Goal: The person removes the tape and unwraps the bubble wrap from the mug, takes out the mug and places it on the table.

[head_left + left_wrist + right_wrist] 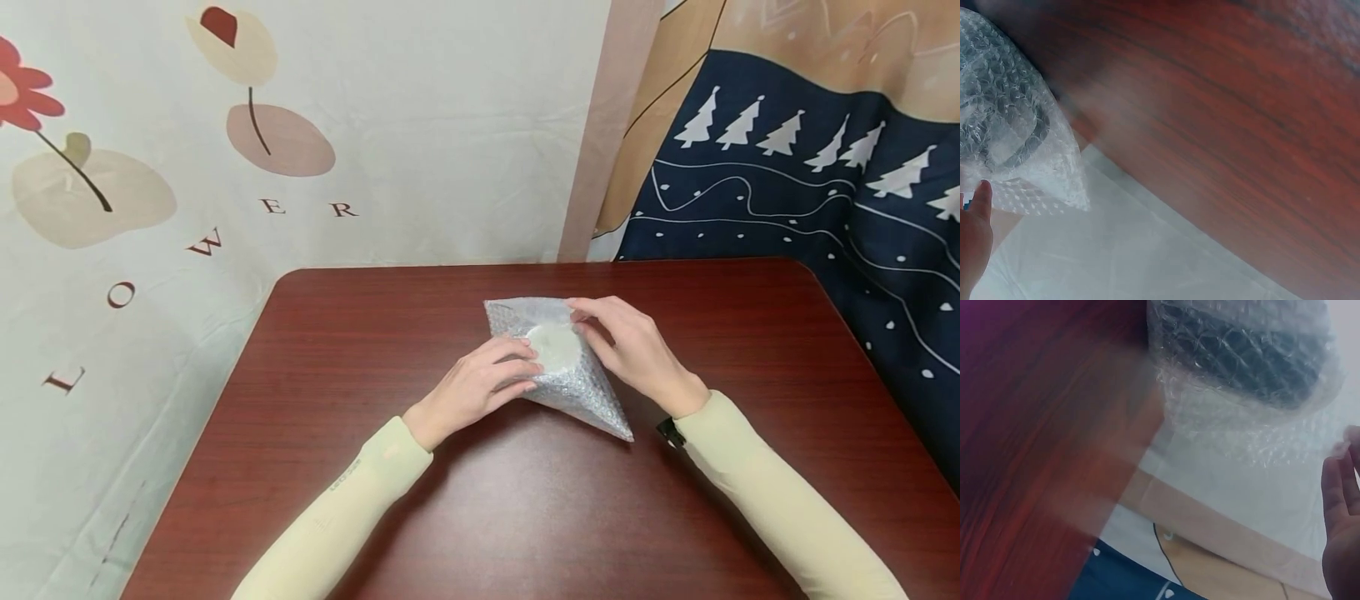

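Note:
A clear bubble wrap bag [592,404] is at the middle of the table, its open-looking end toward the back. Inside lies a round thing with a pale top [556,348]; its sides look dark through the bubbles in both wrist views. My left hand [480,383] grips the bag's left side, fingertips reaching over the pale top. At the back right edge my right hand [633,346] pinches the bag between thumb and fingers. In the left wrist view a fingertip [982,197] touches the wrap [1054,159]. A dark curved shape shows inside there. The left thumb is hidden in the head view.
The dark red wooden table [315,358] stretches around the bag, with its far edge behind it. A pale cloth with flowers and letters [450,150] hangs behind. A navy cloth with white trees [750,192] hangs at the right.

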The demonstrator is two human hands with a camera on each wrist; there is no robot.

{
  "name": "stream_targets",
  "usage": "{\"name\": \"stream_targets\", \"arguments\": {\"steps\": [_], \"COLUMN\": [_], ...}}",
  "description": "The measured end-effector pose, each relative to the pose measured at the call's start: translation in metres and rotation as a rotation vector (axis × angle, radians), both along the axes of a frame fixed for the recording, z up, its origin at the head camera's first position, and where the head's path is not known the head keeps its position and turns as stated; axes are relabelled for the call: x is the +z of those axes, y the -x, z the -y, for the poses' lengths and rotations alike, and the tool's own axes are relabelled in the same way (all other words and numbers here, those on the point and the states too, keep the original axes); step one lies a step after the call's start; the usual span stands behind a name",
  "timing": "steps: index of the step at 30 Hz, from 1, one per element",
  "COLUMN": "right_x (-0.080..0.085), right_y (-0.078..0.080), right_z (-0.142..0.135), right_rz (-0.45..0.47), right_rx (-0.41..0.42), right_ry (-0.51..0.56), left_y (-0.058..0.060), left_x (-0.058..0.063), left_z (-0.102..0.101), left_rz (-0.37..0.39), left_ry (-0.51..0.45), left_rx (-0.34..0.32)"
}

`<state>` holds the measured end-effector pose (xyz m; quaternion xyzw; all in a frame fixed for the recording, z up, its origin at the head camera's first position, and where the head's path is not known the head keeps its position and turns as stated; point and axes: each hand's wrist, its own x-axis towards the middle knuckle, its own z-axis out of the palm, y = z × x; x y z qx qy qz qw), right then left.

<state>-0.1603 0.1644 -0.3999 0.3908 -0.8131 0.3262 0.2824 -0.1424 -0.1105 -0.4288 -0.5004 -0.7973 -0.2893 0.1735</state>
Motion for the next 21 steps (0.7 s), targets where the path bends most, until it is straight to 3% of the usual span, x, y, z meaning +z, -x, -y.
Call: {"name": "stream_targets", "arguments": {"steps": [8,16,21], "right_x": [-0.001,-0.009,-0.01], "right_y": [0.016,0.028,0.032], "right_z": [0.006,0.009,0.008], "right_rz": [0.113,0.201,0.336], "right_rx": [-0.063,-0.043,-0.027], "right_ry": [0.089,0.153,0.181], "left_y": [0.0,-0.002,-0.001], "left_x": [-0.001,-0.001,-0.001], "left_z": [0.0,0.0,0.0], "left_rz": [0.004,0.013,0.013], "left_ry": [0.005,-0.005,0.0], "left_rx": [0.013,0.012,0.01]}}
